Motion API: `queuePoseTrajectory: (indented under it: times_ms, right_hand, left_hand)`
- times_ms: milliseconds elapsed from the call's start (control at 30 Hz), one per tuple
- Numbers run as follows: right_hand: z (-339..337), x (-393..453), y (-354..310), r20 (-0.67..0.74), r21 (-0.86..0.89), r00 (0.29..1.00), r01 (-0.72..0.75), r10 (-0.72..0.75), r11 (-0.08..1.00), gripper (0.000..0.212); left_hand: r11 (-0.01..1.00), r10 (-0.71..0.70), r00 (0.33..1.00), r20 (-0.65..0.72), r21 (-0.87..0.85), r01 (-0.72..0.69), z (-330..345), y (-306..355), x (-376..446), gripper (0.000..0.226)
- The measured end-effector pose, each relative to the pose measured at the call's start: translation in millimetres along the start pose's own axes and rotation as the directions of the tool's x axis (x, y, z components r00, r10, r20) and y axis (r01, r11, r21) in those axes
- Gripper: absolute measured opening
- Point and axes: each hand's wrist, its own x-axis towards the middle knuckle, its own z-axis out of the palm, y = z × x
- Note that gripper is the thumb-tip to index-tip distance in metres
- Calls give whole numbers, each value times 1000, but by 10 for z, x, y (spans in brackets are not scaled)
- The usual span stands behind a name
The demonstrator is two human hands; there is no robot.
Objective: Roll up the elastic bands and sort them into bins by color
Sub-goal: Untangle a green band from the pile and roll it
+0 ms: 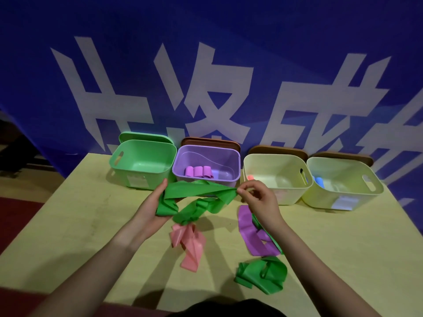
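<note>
The green elastic band point(199, 191) is held up in the air just in front of the purple bin point(229, 154), stretched between both hands. The right hand point(258, 197) pinches one end of it between thumb and fingertips, most likely to find a clean edge from which the roll can start. The left hand point(153, 202) lies palm-up with fingers fairly straight, cradling a loose fold of the band so the slack does not tangle; the rest droops to the surface point(80, 225) in front of the purple bin.

Left of the purple bin stands the green bin point(128, 156), apparently empty and presumably where this band belongs once rolled. Inside the purple bin lie three purple rolls point(198, 172). To its right are two pale yellow bins, the nearer point(274, 193) showing a pink roll point(250, 178), the farther point(343, 200) a blue roll point(319, 181).

Unrolled bands lie nearer the person than the purple bin: a pink band point(190, 245), a purple band point(251, 234) crossing a second green strip, and a crumpled green band point(263, 275). Much of the sorting appears to remain.
</note>
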Motion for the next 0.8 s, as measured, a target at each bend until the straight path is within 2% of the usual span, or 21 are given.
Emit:
queuePoseTrajectory:
  times_ms: [67, 133, 200, 267, 333, 400, 500, 600, 667, 733, 800]
  right_hand:
    - [20, -33, 8, 49, 70, 994, -99, 95, 993, 5]
    - [27, -63, 20, 120, 167, 970, -229, 211, 959, 8]
    - [52, -78, 44, 171, 307, 931, -361, 322, 881, 14]
    - [119, -94, 39, 174, 485, 890, -450, 422, 750, 15]
    - [194, -108, 46, 167, 627, 862, -468, 479, 623, 15]
    - [236, -131, 46, 165, 633, 859, -469, 484, 616, 18]
    - [282, -150, 39, 257, 608, 837, -529, 483, 592, 16]
    - [290, -158, 61, 351, 628, 761, -623, 545, 466, 35]
    - [254, -160, 88, 365, 638, 727, -650, 581, 413, 36]
    - [192, -154, 87, 377, 703, 716, -634, 587, 322, 36]
    - [127, -119, 103, 401, 804, 734, -569, 549, 174, 59]
  left_hand:
    - [1000, 14, 1000, 5, -18, -14, 66, 8, -10, 33]
    - [999, 41, 999, 32, 34, -42, 149, 14, -42, 34]
    - [991, 58, 997, 51, 115, -64, 216, -5, -60, 35]
    - [982, 65, 996, 58, 173, -74, 267, -27, -79, 34]
    - [970, 74, 994, 85, 227, -92, 295, -56, -102, 33]
    - [958, 76, 993, 92, 271, -98, 328, -75, -133, 37]
    - [947, 100, 991, 90, 296, -122, 347, -63, -190, 37]
    - [917, 143, 987, 71, 366, -159, 307, -37, -203, 25]
    - [879, 191, 981, 34, 439, -186, 257, 2, -208, 28]
    - [818, 245, 969, 26, 531, -221, 155, 28, -189, 28]
    - [741, 278, 960, 43, 626, -243, 60, 38, -175, 25]
